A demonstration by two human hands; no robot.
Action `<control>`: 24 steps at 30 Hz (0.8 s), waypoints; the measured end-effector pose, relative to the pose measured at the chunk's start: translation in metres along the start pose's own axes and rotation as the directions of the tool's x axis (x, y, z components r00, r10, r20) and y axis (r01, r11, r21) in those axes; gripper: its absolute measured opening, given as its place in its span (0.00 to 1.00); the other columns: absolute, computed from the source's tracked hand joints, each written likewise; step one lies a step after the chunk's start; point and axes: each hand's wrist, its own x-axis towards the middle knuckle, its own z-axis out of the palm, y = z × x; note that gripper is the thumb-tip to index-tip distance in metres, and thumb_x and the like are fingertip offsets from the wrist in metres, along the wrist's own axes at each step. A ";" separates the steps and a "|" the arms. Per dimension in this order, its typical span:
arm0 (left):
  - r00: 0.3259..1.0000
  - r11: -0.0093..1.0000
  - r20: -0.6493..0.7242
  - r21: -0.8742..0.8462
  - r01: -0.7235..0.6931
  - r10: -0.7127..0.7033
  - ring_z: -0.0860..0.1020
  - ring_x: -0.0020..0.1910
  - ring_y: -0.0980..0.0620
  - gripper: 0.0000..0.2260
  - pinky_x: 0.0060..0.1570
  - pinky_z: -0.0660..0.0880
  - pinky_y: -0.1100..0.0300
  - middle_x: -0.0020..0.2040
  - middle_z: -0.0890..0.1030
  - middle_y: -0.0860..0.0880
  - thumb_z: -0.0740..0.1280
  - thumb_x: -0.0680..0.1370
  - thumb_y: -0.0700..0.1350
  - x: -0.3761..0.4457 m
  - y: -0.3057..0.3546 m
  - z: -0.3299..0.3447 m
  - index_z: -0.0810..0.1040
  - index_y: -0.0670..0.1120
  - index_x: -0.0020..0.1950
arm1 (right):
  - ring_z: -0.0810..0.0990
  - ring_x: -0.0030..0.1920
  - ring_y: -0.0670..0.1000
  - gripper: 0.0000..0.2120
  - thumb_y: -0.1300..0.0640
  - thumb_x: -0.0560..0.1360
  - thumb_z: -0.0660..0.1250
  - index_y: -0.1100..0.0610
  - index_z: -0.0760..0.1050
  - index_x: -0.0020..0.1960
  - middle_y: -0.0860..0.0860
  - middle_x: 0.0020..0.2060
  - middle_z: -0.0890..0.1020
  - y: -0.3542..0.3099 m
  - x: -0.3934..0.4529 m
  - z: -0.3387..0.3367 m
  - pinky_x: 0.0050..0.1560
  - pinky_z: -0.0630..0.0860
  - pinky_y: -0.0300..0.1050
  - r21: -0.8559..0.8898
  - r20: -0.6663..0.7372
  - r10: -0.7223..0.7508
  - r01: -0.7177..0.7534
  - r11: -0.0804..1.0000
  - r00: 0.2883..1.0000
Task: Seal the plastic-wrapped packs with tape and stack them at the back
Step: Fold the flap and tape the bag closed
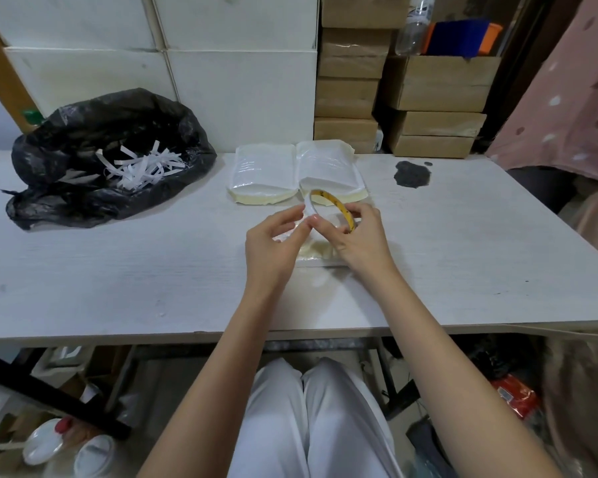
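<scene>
- White, wood-grained table (pixel 125 270) fills the middle of the view, with white boxes (pixel 242 81) stacked against the wall behind it and brown cardboard boxes (pixel 439 84) piled at the back right.
- Two plastic-wrapped packs (pixel 296 174) lie side by side at the back of the table, touching each other along their inner edges.
- Another plastic-wrapped pack (pixel 316 255) lies flat on the table nearer the person, mostly hidden under both hands.
- Right hand (pixel 358 236) grips a thin roll of tape (pixel 339 207) with a yellow inner ring, its fingers curled around the roll's near side, held just above the near pack.
- Left hand (pixel 277 243) pinches the white free end of the tape (pixel 309 208) between thumb and fingertips, right beside the roll.
- Black plastic bag (pixel 107 157) sits open on the table's back left, well apart from the packs, holding white paper strips (pixel 142 165).
- Dark, irregular patch (pixel 412 174) marks the table to the right of the back packs.
- Pink dotted fabric (pixel 567 98) hangs at the right edge.
</scene>
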 end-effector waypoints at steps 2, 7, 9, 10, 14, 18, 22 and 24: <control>1.000 1.000 -0.011 -0.008 -0.004 0.004 0.80 0.53 0.54 0.14 0.55 0.76 0.60 0.52 0.82 0.54 0.71 0.73 0.43 -0.001 0.000 0.002 0.80 0.50 0.59 | 0.76 0.43 0.39 0.34 0.44 0.63 0.76 0.56 0.68 0.63 0.51 0.60 0.68 0.001 -0.001 -0.004 0.44 0.72 0.30 0.018 0.031 0.009 -0.010 1.000 0.999; 0.999 0.999 -0.009 -0.035 -0.031 0.031 0.80 0.53 0.56 0.11 0.57 0.76 0.57 0.53 0.83 0.52 0.70 0.75 0.42 -0.003 -0.002 0.002 0.82 0.48 0.57 | 0.77 0.49 0.41 0.34 0.50 0.63 0.78 0.53 0.66 0.63 0.48 0.57 0.74 0.004 -0.007 -0.010 0.51 0.72 0.33 0.085 0.107 -0.004 -0.006 0.996 0.994; 0.999 0.999 -0.023 -0.030 -0.023 0.022 0.81 0.52 0.57 0.10 0.56 0.76 0.59 0.51 0.83 0.52 0.70 0.75 0.41 -0.003 -0.003 0.001 0.82 0.48 0.56 | 0.76 0.49 0.38 0.32 0.52 0.63 0.78 0.52 0.67 0.62 0.47 0.57 0.75 0.006 -0.008 -0.009 0.50 0.72 0.29 0.092 0.085 -0.036 0.028 0.995 0.996; 0.999 0.999 -0.030 -0.031 -0.016 0.015 0.81 0.51 0.57 0.10 0.55 0.76 0.60 0.50 0.83 0.52 0.70 0.74 0.41 -0.004 -0.004 0.001 0.82 0.48 0.54 | 0.77 0.48 0.38 0.31 0.52 0.64 0.78 0.50 0.66 0.62 0.47 0.57 0.75 0.007 -0.009 -0.008 0.50 0.72 0.27 0.094 0.077 -0.048 0.040 0.995 0.996; 0.998 0.997 -0.063 -0.073 0.015 -0.020 0.82 0.45 0.59 0.05 0.49 0.77 0.66 0.43 0.83 0.54 0.71 0.73 0.40 -0.004 -0.004 0.003 0.83 0.48 0.47 | 0.77 0.58 0.49 0.37 0.50 0.63 0.78 0.50 0.65 0.67 0.49 0.61 0.73 0.012 -0.008 -0.002 0.60 0.73 0.42 0.075 0.018 -0.073 0.071 0.995 0.997; 0.996 0.995 -0.079 -0.094 0.020 -0.028 0.81 0.39 0.64 0.01 0.41 0.74 0.73 0.40 0.83 0.53 0.71 0.73 0.39 -0.002 0.000 0.002 0.82 0.44 0.44 | 0.75 0.59 0.49 0.40 0.52 0.63 0.79 0.54 0.63 0.69 0.50 0.59 0.71 0.010 -0.008 0.000 0.56 0.73 0.35 0.107 -0.008 -0.080 0.080 0.991 0.997; 0.995 0.993 -0.075 -0.102 0.064 -0.072 0.79 0.36 0.68 0.00 0.37 0.73 0.76 0.39 0.81 0.53 0.70 0.74 0.38 0.001 0.002 -0.001 0.80 0.42 0.44 | 0.71 0.57 0.43 0.41 0.56 0.62 0.79 0.55 0.62 0.69 0.49 0.58 0.67 0.007 -0.008 -0.007 0.44 0.72 0.21 0.137 0.091 -0.105 0.092 0.986 0.990; 0.994 0.993 -0.064 -0.089 0.082 -0.087 0.80 0.36 0.67 0.01 0.37 0.73 0.75 0.39 0.82 0.53 0.70 0.74 0.38 0.002 0.001 -0.003 0.81 0.42 0.43 | 0.73 0.55 0.43 0.40 0.57 0.61 0.80 0.54 0.63 0.67 0.50 0.58 0.69 0.008 -0.010 -0.007 0.46 0.74 0.24 0.163 0.082 -0.101 0.086 0.983 0.992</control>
